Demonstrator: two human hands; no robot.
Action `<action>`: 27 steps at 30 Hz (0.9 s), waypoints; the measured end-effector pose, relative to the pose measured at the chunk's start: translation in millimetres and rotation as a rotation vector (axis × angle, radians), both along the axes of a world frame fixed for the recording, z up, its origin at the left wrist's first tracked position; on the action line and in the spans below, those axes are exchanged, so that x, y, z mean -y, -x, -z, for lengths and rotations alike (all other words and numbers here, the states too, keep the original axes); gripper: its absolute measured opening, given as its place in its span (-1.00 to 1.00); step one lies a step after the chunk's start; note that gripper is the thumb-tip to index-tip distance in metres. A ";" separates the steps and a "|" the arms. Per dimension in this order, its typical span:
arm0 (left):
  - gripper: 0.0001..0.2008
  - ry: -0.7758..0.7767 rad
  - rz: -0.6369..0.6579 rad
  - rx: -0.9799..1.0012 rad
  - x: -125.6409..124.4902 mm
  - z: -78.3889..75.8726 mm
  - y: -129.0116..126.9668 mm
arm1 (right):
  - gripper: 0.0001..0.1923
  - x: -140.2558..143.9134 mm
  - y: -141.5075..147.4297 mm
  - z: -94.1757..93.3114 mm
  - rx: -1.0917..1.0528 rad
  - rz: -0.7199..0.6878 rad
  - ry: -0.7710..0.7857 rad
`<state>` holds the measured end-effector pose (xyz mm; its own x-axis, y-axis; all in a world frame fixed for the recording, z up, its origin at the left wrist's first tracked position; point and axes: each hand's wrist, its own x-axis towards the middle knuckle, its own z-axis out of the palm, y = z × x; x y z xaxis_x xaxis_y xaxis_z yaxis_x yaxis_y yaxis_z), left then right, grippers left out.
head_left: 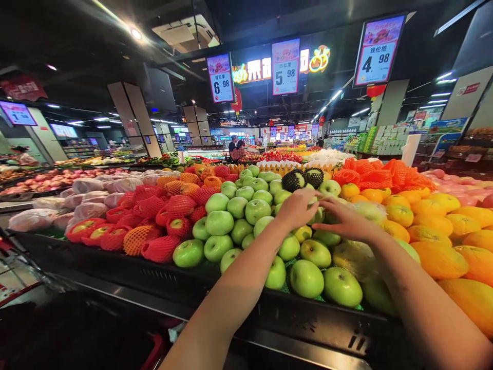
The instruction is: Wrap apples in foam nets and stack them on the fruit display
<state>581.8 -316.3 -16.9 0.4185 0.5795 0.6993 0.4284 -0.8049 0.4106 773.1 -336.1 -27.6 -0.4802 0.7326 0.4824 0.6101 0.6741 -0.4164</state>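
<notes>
Both hands are out over the green apple pile (246, 226), meeting near its back-centre. L hand (297, 208) is knuckles-up, fingers curled down around a green apple (318, 215) that shows only partly beyond the fingertips; looks like a loose grasp, though I can't tell if the apple is lifted or just sitting in the heap. R hand (346, 220) lies flatter, fingers stretched toward the L hand, fingertips touching or almost touching it beside that same apple; whether it grips anything can't be told. Under the R wrist there's a clear plastic bag (356, 254) w/ pale fruit showing through, resting on the pile.

Surroundings: display stand w/ black front edge (269, 308). Left of the green apples, red apples in red & orange foam nets (154, 226); further left, wrapped fruit in pale film (88, 198). Right side, oranges (442, 236), some under orange netting at the back. Two dark netted fruits (302, 179) sit just behind the hands. Overhead price signs: 6.98 (220, 78), 5.98 (285, 66), 4.98 (379, 49). Two people (235, 149) stand far back in the aisle.
</notes>
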 end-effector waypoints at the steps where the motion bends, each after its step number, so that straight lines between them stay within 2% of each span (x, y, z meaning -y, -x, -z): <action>1: -0.74 -0.083 -0.029 -0.129 2.8 2.4 -1.8 | -0.48 0.1 -1.7 -0.7 0.053 -0.036 -0.042; 4: -0.71 -0.277 -0.113 -0.267 11.3 4.2 -6.0 | -0.53 -0.3 -4.4 -2.8 0.091 -0.065 -0.081; 6: -0.70 -0.384 -0.180 -0.306 18.2 1.1 -11.3 | -0.58 -1.9 -4.6 -2.9 0.087 -0.010 -0.084; 9: -0.69 -0.493 -0.252 -0.488 35.4 -6.2 -27.5 | -0.72 -6.4 -4.1 -2.4 0.055 0.103 -0.079; 12: -0.61 -0.495 -0.338 -0.602 68.2 -7.8 -40.5 | -0.74 -10.0 -4.5 -2.8 0.026 0.121 -0.081; 15: -0.56 -0.505 -0.376 -0.579 118.4 2.3 -27.1 | -0.70 -10.0 -5.2 -3.3 0.027 0.093 -0.077; 17: -0.56 -0.550 -0.329 -0.558 155.6 18.7 -1.4 | -0.64 -8.5 -4.9 -3.3 0.025 0.077 -0.048; 19: -0.53 -0.562 -0.281 -0.505 187.3 43.9 31.6 | -0.52 -7.0 -4.9 -3.6 0.002 0.091 0.009; 21: -0.54 -0.578 -0.362 -0.357 206.9 73.7 68.9 | -0.42 -7.4 -6.3 -4.9 0.009 0.096 0.058; 22: -0.55 -0.586 -0.447 -0.290 211.9 87.8 90.1 | -0.39 -8.9 -7.5 -6.0 0.015 0.111 0.074; 24: -0.60 -0.545 -0.722 -0.223 216.4 111.3 141.2 | -0.36 -14.4 -9.9 -8.8 0.023 0.137 0.099; 25: -0.62 -0.486 -0.888 -0.202 218.6 120.5 171.4 | -0.35 -18.0 -10.8 -9.9 0.030 0.153 0.123; 27: -0.63 -0.243 -1.232 -0.157 227.2 135.9 237.1 | -0.41 -24.3 -11.5 -10.5 0.014 0.184 0.161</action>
<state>344.7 -543.5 -152.8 -0.2173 0.5071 0.8340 0.9761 0.1135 0.1853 784.6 -311.8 -17.1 -0.3377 0.8752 0.3465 0.7228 0.4769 -0.5001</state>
